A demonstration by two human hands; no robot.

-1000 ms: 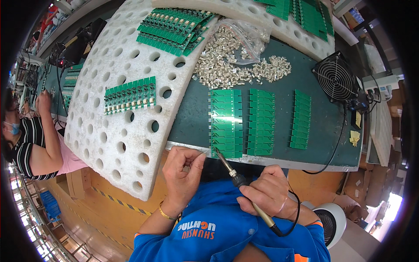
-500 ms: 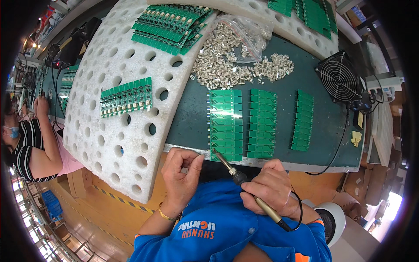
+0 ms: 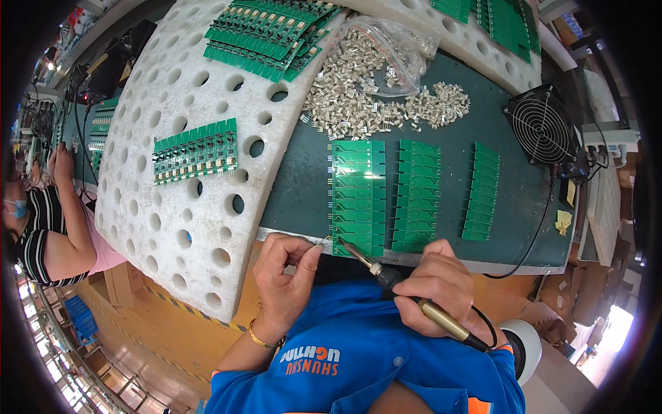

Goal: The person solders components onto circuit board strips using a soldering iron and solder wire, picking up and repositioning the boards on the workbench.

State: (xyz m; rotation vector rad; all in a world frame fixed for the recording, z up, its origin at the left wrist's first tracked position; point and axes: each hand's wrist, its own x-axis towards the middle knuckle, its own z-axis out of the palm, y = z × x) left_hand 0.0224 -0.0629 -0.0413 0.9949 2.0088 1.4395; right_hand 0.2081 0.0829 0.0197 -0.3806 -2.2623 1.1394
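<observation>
My right hand (image 3: 436, 288) is closed around the handle of a soldering iron (image 3: 445, 320), its cord trailing back past the wrist. The iron's tip rests at the lower left corner of a green circuit board panel (image 3: 358, 193), which has a row of pins along its left edge. Thumb and forefinger of my left hand (image 3: 284, 277) pinch a thin solder wire (image 3: 327, 240) that reaches toward the same corner. To the right lie two more green panels, a middle one (image 3: 416, 196) and a narrower-looking one (image 3: 481, 193).
Small white connectors (image 3: 352, 103) lie heaped behind the panels, beside a clear plastic bag (image 3: 403, 69). A holed white foam sheet (image 3: 148, 200) on the left carries a populated board (image 3: 196, 153) and a stack of boards (image 3: 265, 38). A black fan (image 3: 543, 127) stands at right. Another person (image 3: 58, 234) sits far left.
The view has shifted slightly. My right hand and the iron's handle sit a little farther right, with the tip still at the panel's lower left corner. The left hand keeps its pinch.
</observation>
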